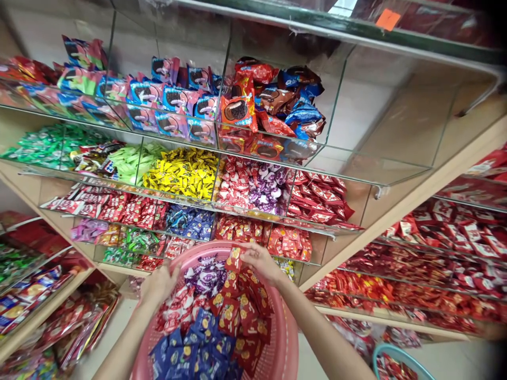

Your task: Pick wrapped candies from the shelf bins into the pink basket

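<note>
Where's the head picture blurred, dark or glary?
Head view: blue packets in the pink basket read fairly clearly; head view, lower left: red bags smeared; head view, right: black corners; head view, top: bright patch by the glass shelf, probably glare.

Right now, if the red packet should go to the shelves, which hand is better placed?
Probably the right hand: it holds the red packet near the far side of the pink basket, facing the shelves. The left hand holds the basket's rim.
</note>
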The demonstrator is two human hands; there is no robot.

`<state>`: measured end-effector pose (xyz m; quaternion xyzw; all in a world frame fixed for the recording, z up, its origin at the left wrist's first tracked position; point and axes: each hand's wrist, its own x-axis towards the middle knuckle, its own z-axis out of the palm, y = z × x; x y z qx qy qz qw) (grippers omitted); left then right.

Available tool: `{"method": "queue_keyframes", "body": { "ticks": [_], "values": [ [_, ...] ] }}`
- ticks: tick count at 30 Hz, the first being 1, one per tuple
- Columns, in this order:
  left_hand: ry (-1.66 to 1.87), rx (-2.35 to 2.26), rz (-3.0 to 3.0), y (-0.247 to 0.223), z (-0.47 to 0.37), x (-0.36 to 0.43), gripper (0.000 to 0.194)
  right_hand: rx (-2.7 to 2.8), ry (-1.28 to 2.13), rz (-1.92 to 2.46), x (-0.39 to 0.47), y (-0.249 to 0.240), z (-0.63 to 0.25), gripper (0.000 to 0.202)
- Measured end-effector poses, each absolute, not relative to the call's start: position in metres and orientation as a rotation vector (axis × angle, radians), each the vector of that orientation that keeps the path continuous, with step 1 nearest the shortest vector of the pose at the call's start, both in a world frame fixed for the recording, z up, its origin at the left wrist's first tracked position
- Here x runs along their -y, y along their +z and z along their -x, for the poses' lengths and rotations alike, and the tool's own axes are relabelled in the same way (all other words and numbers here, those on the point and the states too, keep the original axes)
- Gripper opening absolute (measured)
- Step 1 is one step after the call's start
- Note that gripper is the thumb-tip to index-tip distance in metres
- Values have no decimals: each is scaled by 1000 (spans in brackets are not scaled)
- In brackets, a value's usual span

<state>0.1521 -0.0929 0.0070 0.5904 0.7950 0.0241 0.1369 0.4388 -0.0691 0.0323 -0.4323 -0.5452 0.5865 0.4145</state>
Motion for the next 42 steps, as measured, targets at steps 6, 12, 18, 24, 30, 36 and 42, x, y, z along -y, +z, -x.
{"method": "queue_keyframes", "body": {
  "ticks": [6,12,18,24,30,36,42],
  "values": [
    [76,-2306,-1726,6,-151,93,64,1651,1267,1293,96,13,-452,32],
    [53,-2311,-1706,11,-153,94,64,1900,1085,1479,112,5,-453,30],
    [54,-2308,-1695,12,-153,94,64,2232,527,1698,121,34,-450,9],
    [45,-2322,-1671,13,-155,94,64,2115,431,1727,86,49,-447,14],
    [65,-2310,-1686,11,-153,93,63,1890,499,1916,7,34,-434,19],
    [103,-2297,-1704,8,-151,94,63,1771,505,2147,-45,7,-417,29],
    [99,-2310,-1691,10,-152,94,60,1742,534,2206,-58,-4,-407,33]
  ]
}}
